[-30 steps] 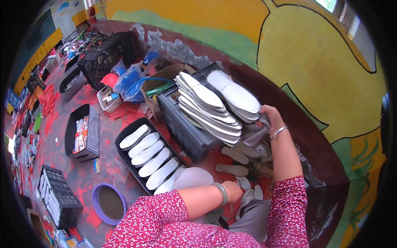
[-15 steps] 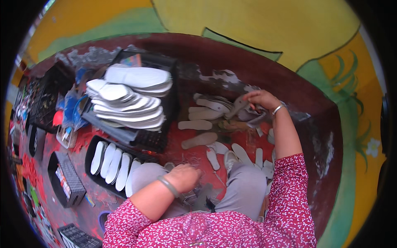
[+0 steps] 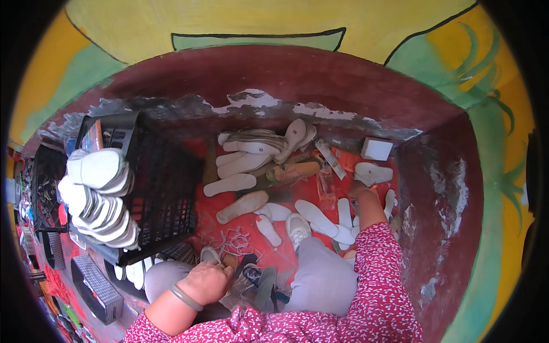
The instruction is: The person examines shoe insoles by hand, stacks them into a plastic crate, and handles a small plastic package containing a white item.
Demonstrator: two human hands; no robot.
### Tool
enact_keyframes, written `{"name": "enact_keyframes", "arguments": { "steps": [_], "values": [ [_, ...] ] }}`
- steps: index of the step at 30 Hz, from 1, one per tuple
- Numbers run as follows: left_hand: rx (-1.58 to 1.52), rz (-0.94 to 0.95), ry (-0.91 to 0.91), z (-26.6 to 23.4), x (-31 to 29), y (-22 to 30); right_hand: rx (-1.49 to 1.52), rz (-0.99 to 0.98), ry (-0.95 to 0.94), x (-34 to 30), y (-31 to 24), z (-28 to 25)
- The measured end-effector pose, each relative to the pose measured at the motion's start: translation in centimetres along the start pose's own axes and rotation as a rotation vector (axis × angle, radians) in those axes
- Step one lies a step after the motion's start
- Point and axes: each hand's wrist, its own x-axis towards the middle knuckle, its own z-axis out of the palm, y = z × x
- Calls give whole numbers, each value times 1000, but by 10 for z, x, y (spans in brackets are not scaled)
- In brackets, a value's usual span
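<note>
Risked shoving the white sole, flat on the red floor near the corner and just beside the right hand, into the small white box and the other loose soles crowded about it, through a far reach. Could not tell the grip of either hand: right fingers hidden behind the wrist, left hand curled by the tangled white laces, hold unclear. Looked thin, pale, foot-shaped and slightly soiled.
</note>
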Motion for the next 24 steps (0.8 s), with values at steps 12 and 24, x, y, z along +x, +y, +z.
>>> {"name": "enact_keyframes", "arguments": {
  "steps": [12,24],
  "values": [
    [-86,-108,-70,-17,34,-25,237,258,120,68,-57,-19],
    [-77,-67,139,-19,35,-23,363,385,167,63,-67,-30]
  ]
}}
